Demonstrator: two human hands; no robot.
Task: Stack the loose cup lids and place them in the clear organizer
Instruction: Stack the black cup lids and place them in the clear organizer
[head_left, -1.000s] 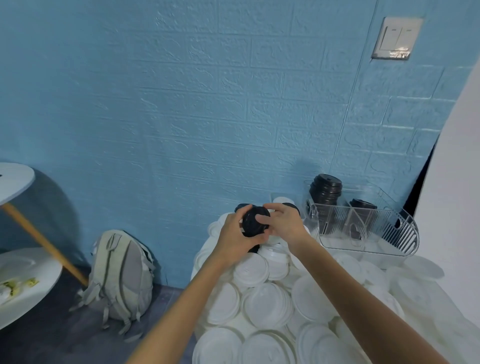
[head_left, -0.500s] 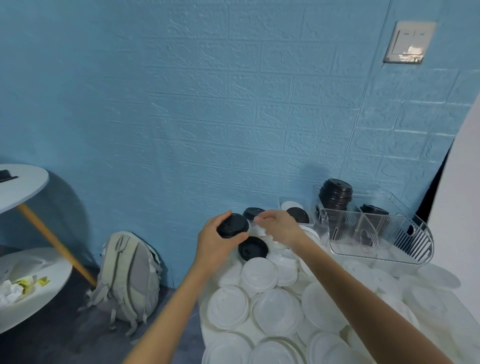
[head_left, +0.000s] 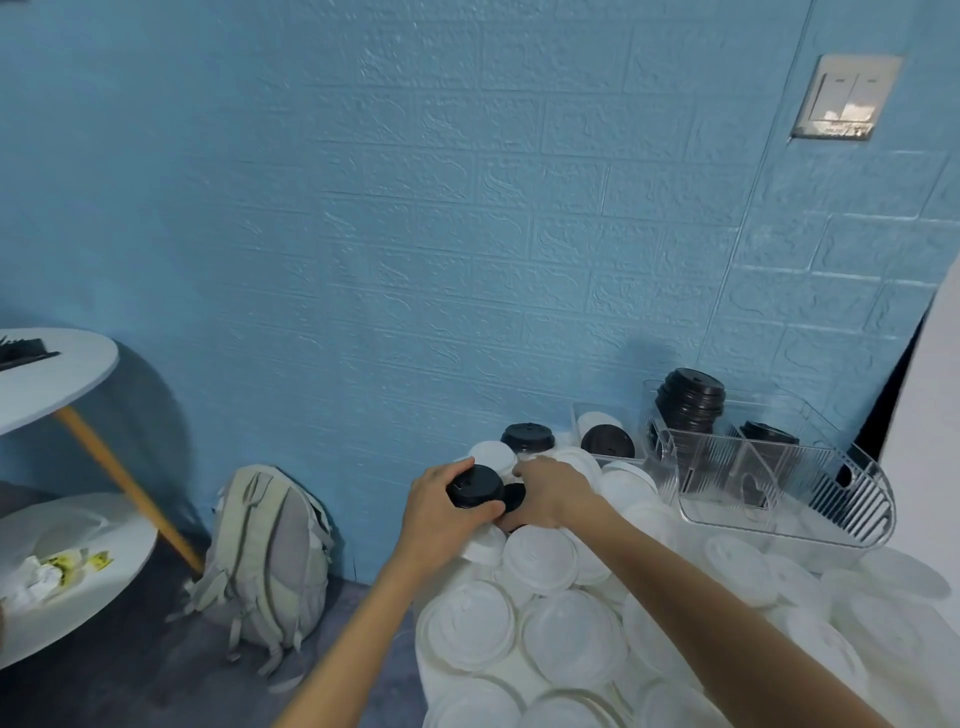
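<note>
Left hand (head_left: 439, 512) grips a black lid (head_left: 475, 485); right hand (head_left: 545, 491) reaches for another, grip hidden. Organizer (head_left: 789, 512) holds some black stacks; white lids (head_left: 540, 558) mostly remain loose.

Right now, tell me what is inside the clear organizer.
The organizer holds a tall stack of black lids in its back-left section and a shorter black stack to its right. The ribbed front wall blurs the stack bottoms and anything lower.

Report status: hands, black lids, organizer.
Left hand grips small black lid stack. Right hand reaching onto another black lid, grasp unclear. Clear organizer already holds black stacks; white lids piled between.
</note>
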